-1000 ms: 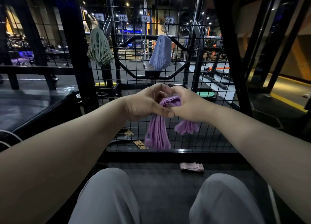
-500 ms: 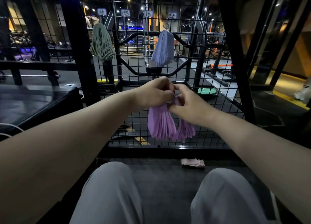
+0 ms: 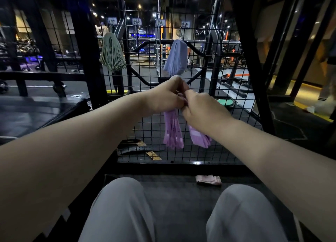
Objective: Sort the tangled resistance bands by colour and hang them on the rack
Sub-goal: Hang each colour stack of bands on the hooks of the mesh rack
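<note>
the top of the purple bands point(image 3: 172, 131) is buried where the left hand point(image 3: 167, 96) and right hand point(image 3: 203, 109) meet, so the fingertips and exact grip don't show. the four little labels point(image 3: 160, 22) up on the wire grid point(image 3: 227, 141) are too small to read (just pale smudges), and the person point(image 3: 328, 85) at the right edge is blurred and cut off by the frame.

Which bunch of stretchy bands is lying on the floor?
The pink bunch, flat on the floor below the rack. The green bunch and blue bunch hang on the rack, and the left hand and right hand hold the purple bunch.
</note>
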Action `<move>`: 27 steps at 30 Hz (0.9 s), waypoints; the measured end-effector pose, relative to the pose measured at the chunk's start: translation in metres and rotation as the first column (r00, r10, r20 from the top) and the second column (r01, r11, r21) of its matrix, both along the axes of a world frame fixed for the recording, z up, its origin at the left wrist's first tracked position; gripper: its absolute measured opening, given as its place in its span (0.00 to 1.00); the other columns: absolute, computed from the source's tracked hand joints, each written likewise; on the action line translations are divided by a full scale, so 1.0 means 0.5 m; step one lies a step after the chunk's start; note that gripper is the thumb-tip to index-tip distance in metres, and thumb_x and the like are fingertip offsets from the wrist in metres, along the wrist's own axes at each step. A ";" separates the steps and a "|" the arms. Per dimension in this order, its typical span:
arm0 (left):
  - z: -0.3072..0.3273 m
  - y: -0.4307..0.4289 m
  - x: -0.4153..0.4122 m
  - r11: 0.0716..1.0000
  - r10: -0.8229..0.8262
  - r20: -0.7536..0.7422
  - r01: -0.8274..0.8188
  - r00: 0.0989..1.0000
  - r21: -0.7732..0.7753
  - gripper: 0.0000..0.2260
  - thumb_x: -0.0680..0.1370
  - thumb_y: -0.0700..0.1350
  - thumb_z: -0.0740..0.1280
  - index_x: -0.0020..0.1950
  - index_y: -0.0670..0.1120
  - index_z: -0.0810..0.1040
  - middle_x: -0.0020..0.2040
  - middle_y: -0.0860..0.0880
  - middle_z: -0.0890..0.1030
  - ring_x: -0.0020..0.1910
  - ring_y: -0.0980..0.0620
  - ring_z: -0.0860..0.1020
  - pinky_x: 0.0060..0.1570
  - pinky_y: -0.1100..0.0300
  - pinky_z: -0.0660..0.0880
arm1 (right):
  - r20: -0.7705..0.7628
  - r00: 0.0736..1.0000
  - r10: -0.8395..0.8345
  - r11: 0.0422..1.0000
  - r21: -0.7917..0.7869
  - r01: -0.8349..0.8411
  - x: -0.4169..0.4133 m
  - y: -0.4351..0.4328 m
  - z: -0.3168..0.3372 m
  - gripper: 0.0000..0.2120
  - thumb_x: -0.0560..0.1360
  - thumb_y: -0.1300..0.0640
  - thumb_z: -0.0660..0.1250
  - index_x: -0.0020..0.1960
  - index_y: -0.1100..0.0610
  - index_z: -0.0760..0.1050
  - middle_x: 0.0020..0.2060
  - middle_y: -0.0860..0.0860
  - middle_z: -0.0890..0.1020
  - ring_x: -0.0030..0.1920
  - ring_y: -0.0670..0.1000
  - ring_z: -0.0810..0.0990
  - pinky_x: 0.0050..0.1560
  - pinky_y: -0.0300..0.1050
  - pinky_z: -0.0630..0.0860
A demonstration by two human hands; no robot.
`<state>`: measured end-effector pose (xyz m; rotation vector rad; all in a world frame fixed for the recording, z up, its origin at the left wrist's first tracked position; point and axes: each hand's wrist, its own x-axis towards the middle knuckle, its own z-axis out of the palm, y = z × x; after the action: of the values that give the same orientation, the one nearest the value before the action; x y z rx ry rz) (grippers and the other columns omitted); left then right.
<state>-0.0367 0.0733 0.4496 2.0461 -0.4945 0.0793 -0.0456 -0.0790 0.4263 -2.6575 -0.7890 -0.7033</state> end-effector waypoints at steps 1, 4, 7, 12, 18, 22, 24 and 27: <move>0.002 0.001 -0.003 1.000 -0.005 -0.001 0.005 1.000 -0.009 0.17 0.70 0.34 0.65 0.57 0.42 0.68 0.43 0.48 0.72 0.38 0.56 0.71 0.37 0.63 0.71 | -0.007 1.000 0.008 1.000 -0.001 -0.008 -0.002 0.002 0.002 0.06 0.81 0.57 0.60 0.57 0.58 0.71 0.44 0.57 0.79 0.43 0.59 0.79 0.38 0.50 0.74; 0.005 0.003 -0.009 1.000 0.010 0.011 -0.010 1.000 0.007 0.22 0.69 0.39 0.66 0.61 0.41 0.67 0.45 0.48 0.73 0.39 0.55 0.71 0.39 0.59 0.71 | -0.014 1.000 0.004 1.000 0.001 -0.004 -0.009 0.005 0.009 0.04 0.83 0.59 0.57 0.55 0.57 0.69 0.42 0.55 0.78 0.41 0.57 0.76 0.37 0.48 0.70; 0.006 0.002 -0.012 0.993 0.068 0.140 -0.080 0.988 0.081 0.16 0.74 0.37 0.68 0.60 0.40 0.69 0.47 0.48 0.76 0.41 0.55 0.75 0.38 0.65 0.74 | -0.027 0.999 -0.033 0.999 -0.024 0.032 -0.017 0.008 0.017 0.03 0.82 0.61 0.57 0.50 0.55 0.65 0.37 0.52 0.72 0.40 0.56 0.73 0.36 0.47 0.68; 0.008 0.009 -0.049 0.874 0.136 0.551 -0.362 0.823 0.324 0.13 0.75 0.42 0.68 0.59 0.46 0.76 0.52 0.50 0.81 0.49 0.50 0.80 0.45 0.59 0.78 | 0.014 0.998 -0.067 0.995 -0.072 0.068 -0.031 0.008 0.038 0.03 0.80 0.65 0.58 0.51 0.59 0.68 0.40 0.57 0.78 0.46 0.62 0.81 0.37 0.48 0.68; -0.010 -0.001 -0.058 0.644 0.115 0.760 -0.630 0.640 0.433 0.16 0.78 0.47 0.63 0.65 0.45 0.73 0.57 0.45 0.81 0.54 0.42 0.81 0.52 0.48 0.76 | 0.069 0.993 -0.093 0.981 -0.164 0.103 -0.055 0.026 0.073 0.14 0.78 0.68 0.59 0.63 0.63 0.69 0.51 0.59 0.82 0.52 0.59 0.82 0.39 0.47 0.69; -0.006 0.009 -0.049 0.572 0.063 0.768 -0.654 0.637 0.495 0.17 0.81 0.47 0.59 0.70 0.46 0.70 0.63 0.46 0.79 0.60 0.44 0.79 0.58 0.49 0.74 | 0.094 0.991 -0.092 0.968 -0.225 0.111 -0.061 0.030 0.087 0.18 0.77 0.69 0.60 0.67 0.65 0.67 0.56 0.59 0.81 0.57 0.58 0.81 0.42 0.44 0.67; 0.000 0.016 -0.052 0.573 0.059 0.771 -0.654 0.634 0.494 0.17 0.82 0.47 0.58 0.70 0.46 0.70 0.62 0.47 0.80 0.60 0.45 0.79 0.58 0.51 0.74 | 0.089 0.991 -0.095 0.966 -0.231 0.114 -0.060 0.031 0.091 0.21 0.78 0.69 0.59 0.70 0.65 0.64 0.60 0.60 0.78 0.60 0.58 0.80 0.45 0.45 0.70; 0.018 0.025 -0.063 0.571 0.042 0.781 -0.657 0.623 0.493 0.13 0.84 0.49 0.57 0.65 0.45 0.72 0.58 0.46 0.81 0.56 0.44 0.80 0.55 0.52 0.72 | -0.080 0.996 -0.033 0.981 -0.192 0.017 -0.051 0.036 0.093 0.31 0.80 0.66 0.58 0.80 0.61 0.50 0.72 0.59 0.67 0.68 0.59 0.73 0.61 0.51 0.74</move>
<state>-0.0680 0.0859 0.4585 2.9246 -0.5755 1.1796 -0.0713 -0.0611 0.4728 -2.8524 -0.8406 -0.5431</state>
